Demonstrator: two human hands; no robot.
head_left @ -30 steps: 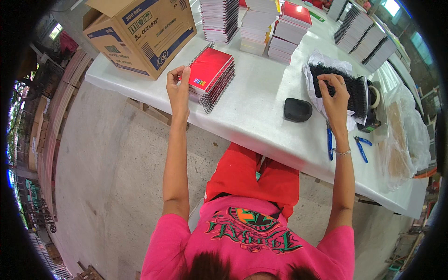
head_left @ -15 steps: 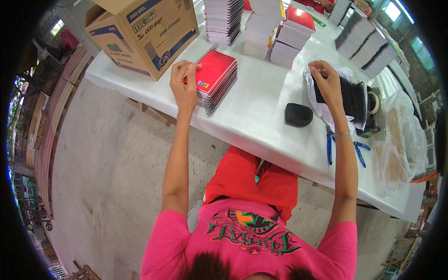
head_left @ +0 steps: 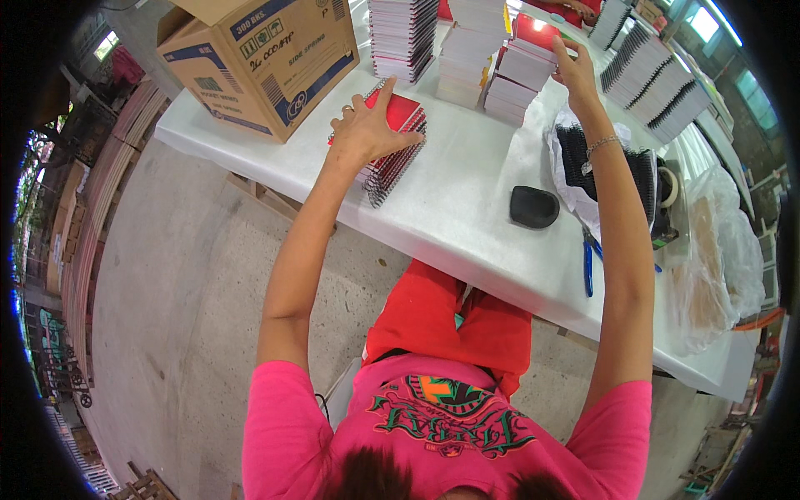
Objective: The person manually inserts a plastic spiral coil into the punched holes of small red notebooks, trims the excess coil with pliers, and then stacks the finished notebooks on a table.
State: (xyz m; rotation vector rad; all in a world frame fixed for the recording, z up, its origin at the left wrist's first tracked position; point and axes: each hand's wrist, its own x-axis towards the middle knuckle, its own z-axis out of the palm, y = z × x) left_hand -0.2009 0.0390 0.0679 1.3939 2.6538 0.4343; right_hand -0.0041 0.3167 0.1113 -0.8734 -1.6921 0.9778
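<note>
My left hand [head_left: 362,125] rests flat, fingers spread, on a short stack of red spiral notebooks [head_left: 398,142] on the white table [head_left: 467,208]. My right hand [head_left: 575,71] is stretched far forward, fingers apart, touching the top red-covered notebook [head_left: 533,35] of a taller stack at the back. Whether it grips that notebook I cannot tell. My right forearm passes over a white bag of black spiral coils [head_left: 575,154].
A cardboard box [head_left: 267,58] stands at the table's left end. Several tall notebook stacks [head_left: 404,33] line the back. A black oval object [head_left: 533,207], blue-handled pliers [head_left: 588,265] and a tape roll [head_left: 668,187] lie to the right, beside clear plastic bags [head_left: 708,258].
My right hand has left the bag of black coils and reached forward to the back stack. My left hand has settled flat on the red notebooks.
</note>
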